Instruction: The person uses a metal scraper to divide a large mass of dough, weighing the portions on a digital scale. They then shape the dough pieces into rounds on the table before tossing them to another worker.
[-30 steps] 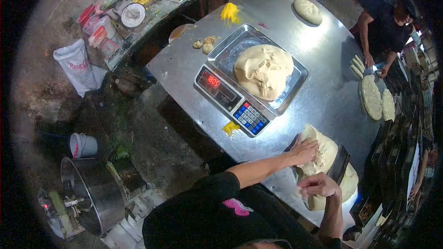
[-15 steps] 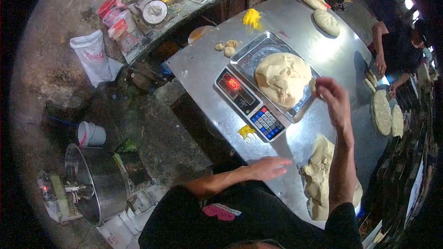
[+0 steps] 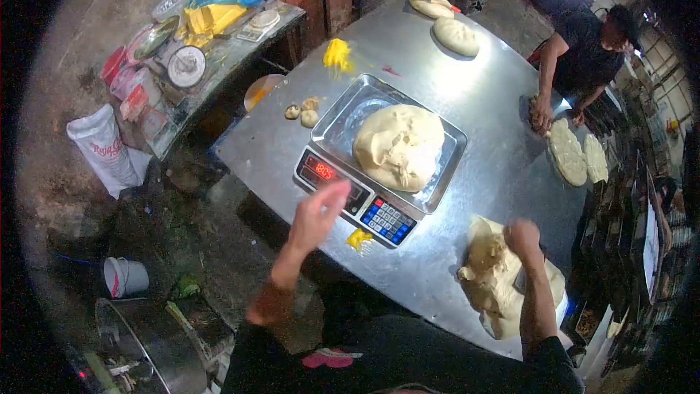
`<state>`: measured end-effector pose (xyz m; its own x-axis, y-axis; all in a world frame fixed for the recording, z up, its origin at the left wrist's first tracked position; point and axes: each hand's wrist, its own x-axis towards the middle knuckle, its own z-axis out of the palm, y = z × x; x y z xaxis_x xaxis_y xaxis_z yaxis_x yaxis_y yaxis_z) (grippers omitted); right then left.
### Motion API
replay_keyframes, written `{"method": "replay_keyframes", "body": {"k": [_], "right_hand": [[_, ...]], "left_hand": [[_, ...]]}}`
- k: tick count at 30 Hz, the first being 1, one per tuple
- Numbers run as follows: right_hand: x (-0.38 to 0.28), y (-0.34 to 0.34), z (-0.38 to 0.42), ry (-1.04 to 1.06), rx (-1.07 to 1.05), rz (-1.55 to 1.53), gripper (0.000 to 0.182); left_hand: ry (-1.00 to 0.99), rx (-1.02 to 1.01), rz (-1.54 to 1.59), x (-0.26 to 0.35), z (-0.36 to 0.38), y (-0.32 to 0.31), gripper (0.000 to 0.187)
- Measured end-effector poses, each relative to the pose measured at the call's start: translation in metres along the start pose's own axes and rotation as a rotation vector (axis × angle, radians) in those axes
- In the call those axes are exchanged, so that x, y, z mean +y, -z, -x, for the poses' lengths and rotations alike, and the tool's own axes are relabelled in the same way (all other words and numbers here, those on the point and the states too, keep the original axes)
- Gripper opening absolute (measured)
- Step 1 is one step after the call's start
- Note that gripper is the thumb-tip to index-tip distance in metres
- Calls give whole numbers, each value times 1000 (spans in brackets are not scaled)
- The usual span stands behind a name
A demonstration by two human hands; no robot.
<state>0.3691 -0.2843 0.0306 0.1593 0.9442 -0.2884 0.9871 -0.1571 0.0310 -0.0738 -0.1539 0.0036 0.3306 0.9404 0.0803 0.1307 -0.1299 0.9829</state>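
Observation:
A big lump of dough (image 3: 399, 147) rests in the metal tray (image 3: 453, 168) on a digital scale (image 3: 390, 220) with a red lit display. My left hand (image 3: 317, 219) is raised over the scale's display corner, fingers apart, holding nothing. At the right, my right hand (image 3: 522, 238) is closed at the upper edge of a second, larger dough mass (image 3: 496, 284) on the metal table. What its fingers hold, if anything, is hidden. A flat tool, partly covered by my right forearm, lies against that dough.
Small dough balls (image 3: 309, 118) and yellow fat (image 3: 337, 57) lie beyond the scale on the metal table (image 3: 277, 168). Dough loaves (image 3: 456, 36) sit at the far end. A co-worker (image 3: 583, 51) handles flat dough (image 3: 567, 152) at the right. A side table holds bowls (image 3: 187, 66).
My left hand has risen from near my body to the scale. My right hand has moved from the tray's edge down to the larger dough and closed. The view has shifted right.

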Motion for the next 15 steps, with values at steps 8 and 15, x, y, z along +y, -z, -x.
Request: {"method": "replay_keyframes", "body": {"k": [8, 15], "right_hand": [[-231, 125, -208, 609, -97, 147, 109], [-233, 125, -208, 598, -273, 197, 92]], "left_hand": [[-73, 11, -367, -39, -188, -25, 39], [-24, -241, -573, -54, -204, -20, 53]]}}
